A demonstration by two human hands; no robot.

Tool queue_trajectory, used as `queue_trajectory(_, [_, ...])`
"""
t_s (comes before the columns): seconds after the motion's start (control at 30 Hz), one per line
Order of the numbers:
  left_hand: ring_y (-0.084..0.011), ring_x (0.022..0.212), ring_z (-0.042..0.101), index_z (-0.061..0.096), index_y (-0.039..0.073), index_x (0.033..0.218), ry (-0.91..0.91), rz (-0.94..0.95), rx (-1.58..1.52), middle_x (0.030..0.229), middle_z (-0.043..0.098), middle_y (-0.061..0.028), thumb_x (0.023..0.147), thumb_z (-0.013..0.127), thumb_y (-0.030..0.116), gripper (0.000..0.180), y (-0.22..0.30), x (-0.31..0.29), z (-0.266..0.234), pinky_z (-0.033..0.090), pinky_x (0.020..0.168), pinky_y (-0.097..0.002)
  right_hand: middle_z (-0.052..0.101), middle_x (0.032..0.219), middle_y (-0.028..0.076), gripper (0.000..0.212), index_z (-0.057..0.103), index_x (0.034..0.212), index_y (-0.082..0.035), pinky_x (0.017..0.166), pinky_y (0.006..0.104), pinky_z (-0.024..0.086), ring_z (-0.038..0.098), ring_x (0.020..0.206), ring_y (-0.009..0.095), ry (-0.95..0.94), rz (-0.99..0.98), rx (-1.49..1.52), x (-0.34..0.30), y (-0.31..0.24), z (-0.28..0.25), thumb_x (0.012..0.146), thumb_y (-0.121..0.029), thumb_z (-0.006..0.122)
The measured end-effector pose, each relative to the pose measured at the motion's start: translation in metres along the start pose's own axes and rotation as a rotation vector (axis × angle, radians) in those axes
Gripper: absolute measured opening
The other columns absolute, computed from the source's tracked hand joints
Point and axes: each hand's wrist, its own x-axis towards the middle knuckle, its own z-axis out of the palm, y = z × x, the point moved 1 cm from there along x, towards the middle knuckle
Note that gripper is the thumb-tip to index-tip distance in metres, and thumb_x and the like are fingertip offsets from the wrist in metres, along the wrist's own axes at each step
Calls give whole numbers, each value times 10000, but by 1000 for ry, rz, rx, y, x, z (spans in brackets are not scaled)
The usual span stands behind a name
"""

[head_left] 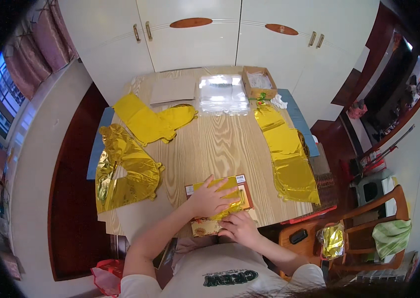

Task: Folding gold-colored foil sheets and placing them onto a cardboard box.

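Note:
In front of me, near the table's front edge, a folded gold foil balloon [218, 215] lies on a printed card sleeve [205, 228] in red, brown and cream. My left hand [212, 199] rests flat on the foil, fingers spread and pressing it down. Lower and to the right, my right hand [242, 228] has its fingers bent at the foil's near edge, apparently gripping it; the fingertips are partly hidden.
Flat gold foil balloons lie on the left [130, 166], far left [145, 119] and right [289, 154] of the wood-grain table [215, 144]. Clear plastic sleeves [224, 94], a grey-beige board [173, 90] and an open cardboard box [259, 82] sit at the back. A wooden chair [364, 233] stands right.

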Motion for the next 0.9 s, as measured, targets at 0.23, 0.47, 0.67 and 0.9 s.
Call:
queue_trajectory(0.23, [-312, 1434, 269, 411, 299, 1449, -17, -13, -3, 1516, 386, 24, 989, 408, 413, 474, -1, 0, 1, 177, 1141, -579, 633, 989, 8, 305, 700, 979, -121, 869, 371, 422, 570, 965, 208, -7, 2, 7, 11, 20, -21, 759, -329, 739])
queue_trajectory(0.47, [-269, 1435, 278, 338, 189, 1493, -13, -36, -45, 1523, 379, 28, 999, 380, 398, 538, -6, 1, 8, 145, 1162, -528, 622, 955, 17, 253, 679, 974, -128, 854, 370, 417, 575, 930, 210, -108, -109, -98, 19, 37, -27, 763, -255, 741])
queue_trajectory(0.67, [-260, 1431, 286, 396, 207, 1463, 9, -41, -37, 1513, 393, 25, 990, 411, 395, 509, -4, -1, 9, 156, 1159, -533, 617, 940, 29, 233, 658, 976, -121, 883, 373, 417, 574, 946, 216, -53, -65, -92, 20, 36, -29, 782, -239, 709])
queue_trajectory(0.9, [-301, 1425, 290, 548, 283, 1339, 7, -26, -51, 1469, 438, -18, 978, 449, 400, 392, -3, -1, 6, 173, 1151, -551, 659, 1087, 77, 273, 648, 1096, -89, 921, 408, 424, 590, 1089, 263, 127, 167, -23, 39, 69, -24, 830, -150, 659])
